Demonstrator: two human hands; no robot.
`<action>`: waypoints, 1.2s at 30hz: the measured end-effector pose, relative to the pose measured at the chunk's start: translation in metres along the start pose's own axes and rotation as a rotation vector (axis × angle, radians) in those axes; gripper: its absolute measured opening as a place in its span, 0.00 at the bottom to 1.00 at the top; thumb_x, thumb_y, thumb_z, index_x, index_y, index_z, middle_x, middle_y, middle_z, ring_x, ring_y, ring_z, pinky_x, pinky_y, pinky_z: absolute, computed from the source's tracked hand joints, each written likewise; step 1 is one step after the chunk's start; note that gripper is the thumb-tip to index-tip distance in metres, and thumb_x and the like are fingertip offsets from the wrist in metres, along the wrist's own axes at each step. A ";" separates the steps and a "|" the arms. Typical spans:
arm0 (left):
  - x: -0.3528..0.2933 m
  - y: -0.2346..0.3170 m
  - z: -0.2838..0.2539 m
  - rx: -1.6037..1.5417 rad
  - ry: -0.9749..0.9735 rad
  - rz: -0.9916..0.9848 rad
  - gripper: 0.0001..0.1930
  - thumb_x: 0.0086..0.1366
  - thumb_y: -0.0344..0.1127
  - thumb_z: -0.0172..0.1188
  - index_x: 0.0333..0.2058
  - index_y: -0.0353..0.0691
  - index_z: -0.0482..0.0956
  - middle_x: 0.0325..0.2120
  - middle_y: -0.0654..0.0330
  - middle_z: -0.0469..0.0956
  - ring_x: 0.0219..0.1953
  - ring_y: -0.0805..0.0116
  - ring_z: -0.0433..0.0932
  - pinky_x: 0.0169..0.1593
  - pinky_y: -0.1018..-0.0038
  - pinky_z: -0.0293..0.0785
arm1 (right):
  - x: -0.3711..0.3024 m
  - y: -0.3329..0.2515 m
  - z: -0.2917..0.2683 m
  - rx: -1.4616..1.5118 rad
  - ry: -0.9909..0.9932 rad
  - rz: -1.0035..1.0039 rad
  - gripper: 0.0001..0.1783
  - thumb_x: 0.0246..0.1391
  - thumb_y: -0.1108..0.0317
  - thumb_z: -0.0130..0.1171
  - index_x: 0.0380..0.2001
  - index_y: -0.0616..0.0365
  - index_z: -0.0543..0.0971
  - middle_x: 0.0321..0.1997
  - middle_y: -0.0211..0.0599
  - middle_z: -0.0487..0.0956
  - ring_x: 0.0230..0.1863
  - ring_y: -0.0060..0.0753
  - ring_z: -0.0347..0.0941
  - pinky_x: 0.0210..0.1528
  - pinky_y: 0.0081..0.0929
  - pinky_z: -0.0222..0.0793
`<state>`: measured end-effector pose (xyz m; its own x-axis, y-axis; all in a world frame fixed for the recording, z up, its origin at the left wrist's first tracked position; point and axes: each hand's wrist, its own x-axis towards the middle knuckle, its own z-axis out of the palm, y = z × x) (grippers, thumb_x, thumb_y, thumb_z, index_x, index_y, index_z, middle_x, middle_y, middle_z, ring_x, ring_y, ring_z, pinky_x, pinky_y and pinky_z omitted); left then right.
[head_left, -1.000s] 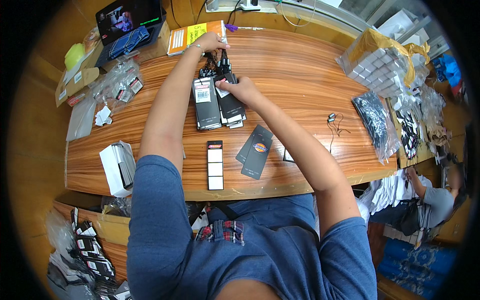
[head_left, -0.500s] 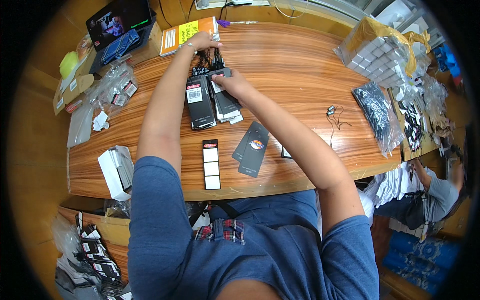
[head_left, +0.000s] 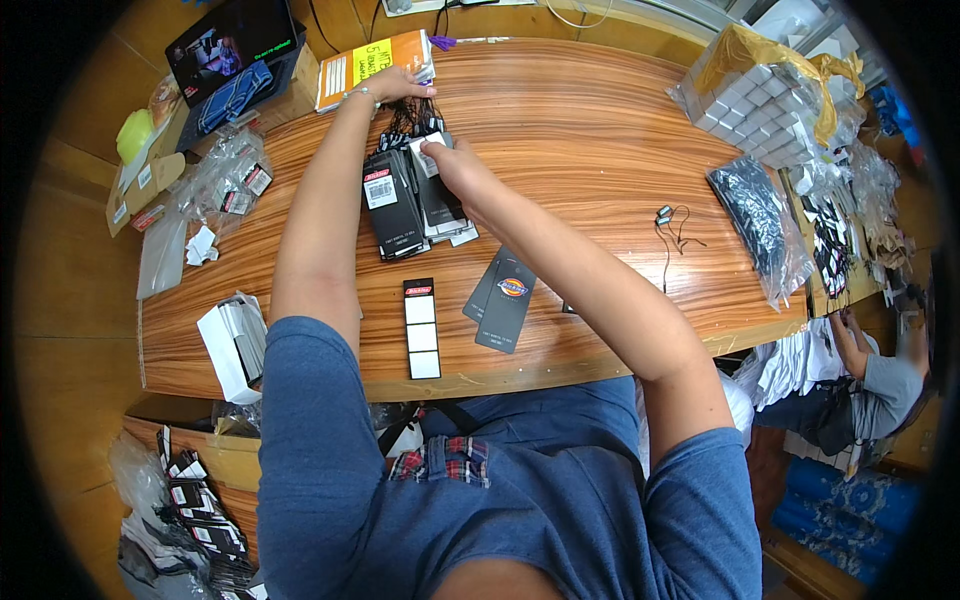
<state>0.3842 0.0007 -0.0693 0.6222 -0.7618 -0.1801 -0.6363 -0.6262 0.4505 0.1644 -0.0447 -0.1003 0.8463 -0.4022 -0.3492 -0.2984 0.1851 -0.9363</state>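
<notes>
Two bundles of black hang tags lie side by side on the wooden table. The left stack (head_left: 397, 218) has a white barcode label on its top tag. My right hand (head_left: 462, 175) pinches the right bundle of hang tags (head_left: 433, 198), its thumb on the white label. Above them, my left hand (head_left: 398, 84) is closed on the black strings (head_left: 412, 122) of the tags; its fingertips are partly hidden. Closer to me lie a black tag with white panels (head_left: 422, 330) and two overlapping dark tags (head_left: 506, 306). Another dark piece is mostly under my right forearm.
An orange and white packet (head_left: 345, 75) and a laptop (head_left: 232, 55) stand at the far left. A white box of cards (head_left: 232, 345) is near left. To the right are a loose cord (head_left: 668, 240), a bagged dark bundle (head_left: 755, 225) and a bag of small white boxes (head_left: 755, 105). Another person sits far right.
My right hand and the tags it pinches have shifted slightly left, and the label under the thumb shows more. My left hand stays at the strings.
</notes>
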 end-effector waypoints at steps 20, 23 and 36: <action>0.020 -0.045 0.024 -0.185 0.071 0.030 0.19 0.44 0.53 0.67 0.21 0.40 0.79 0.17 0.63 0.74 0.22 0.74 0.70 0.29 0.74 0.65 | -0.034 -0.033 -0.022 0.293 -0.250 0.109 0.19 0.53 0.64 0.49 0.44 0.68 0.64 0.33 0.44 0.74 0.27 0.34 0.75 0.26 0.30 0.74; 0.015 -0.026 0.017 -0.018 0.072 -0.045 0.21 0.44 0.54 0.67 0.20 0.41 0.78 0.17 0.62 0.74 0.21 0.72 0.71 0.28 0.74 0.65 | -0.044 -0.044 -0.025 0.175 -0.230 0.141 0.21 0.54 0.60 0.49 0.46 0.62 0.67 0.41 0.43 0.73 0.40 0.33 0.70 0.41 0.29 0.66; -0.008 0.000 -0.013 -0.075 0.079 0.097 0.24 0.57 0.56 0.54 0.34 0.37 0.76 0.28 0.56 0.76 0.32 0.68 0.72 0.38 0.75 0.66 | -0.042 -0.038 -0.032 0.135 -0.261 0.112 0.29 0.50 0.58 0.52 0.54 0.58 0.63 0.43 0.38 0.71 0.45 0.29 0.63 0.48 0.23 0.56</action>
<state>0.3847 0.0089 -0.0564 0.5956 -0.8007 -0.0645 -0.6610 -0.5342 0.5270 0.1262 -0.0641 -0.0512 0.9013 -0.1325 -0.4123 -0.3495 0.3398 -0.8731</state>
